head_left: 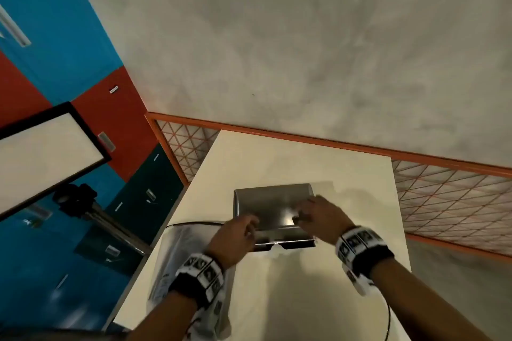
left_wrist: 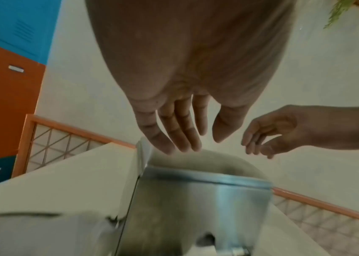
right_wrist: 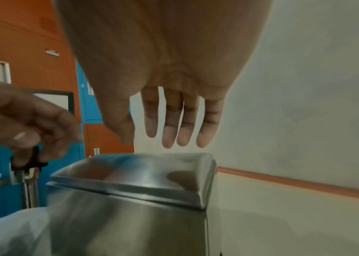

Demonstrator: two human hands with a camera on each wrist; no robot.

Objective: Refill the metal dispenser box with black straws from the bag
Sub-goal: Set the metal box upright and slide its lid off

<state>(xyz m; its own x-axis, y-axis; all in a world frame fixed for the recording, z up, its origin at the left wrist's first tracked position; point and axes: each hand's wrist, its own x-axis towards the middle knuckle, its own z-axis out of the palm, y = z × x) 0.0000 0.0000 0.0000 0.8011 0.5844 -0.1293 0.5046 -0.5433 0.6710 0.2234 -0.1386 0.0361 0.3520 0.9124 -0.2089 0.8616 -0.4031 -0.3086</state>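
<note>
Metal dispenser box (head_left: pixel 273 209) stands on the white table (head_left: pixel 304 299), a little past the table's middle toward 12 o'clock, with its brushed lid (right_wrist: pixel 143 173) shut on top. Both hands hang just above that lid. In the wrist views a gap shows between the fingertips and the metal; the head view is too blurred to tell whether anything touches.

The left hand (head_left: pixel 235 239) is over the box's near corner at about 8 o'clock; its fingers (left_wrist: pixel 169 131) point down toward the lid edge, nearly straight and close together, with nothing between them. The right hand (head_left: pixel 322 217) is over the corner at 3 o'clock, fingers (right_wrist: pixel 172 124) long and slightly spread, the thumb apart from them, holding nothing.

A clear plastic bag (head_left: pixel 177 257) lies on the table at 7 o'clock from the box, partly under the left forearm; its end reaches close to the box's near left corner, but the contents cannot be made out. Each wrist wears a black-and-white patterned band (head_left: pixel 360 246).

Around the table runs an orange-framed mesh fence (head_left: pixel 454 196). Blue and red lockers (head_left: pixel 55 36) fill the 9 o'clock side, with a dark-framed white panel (head_left: pixel 44 152) on a tripod in front of them.
</note>
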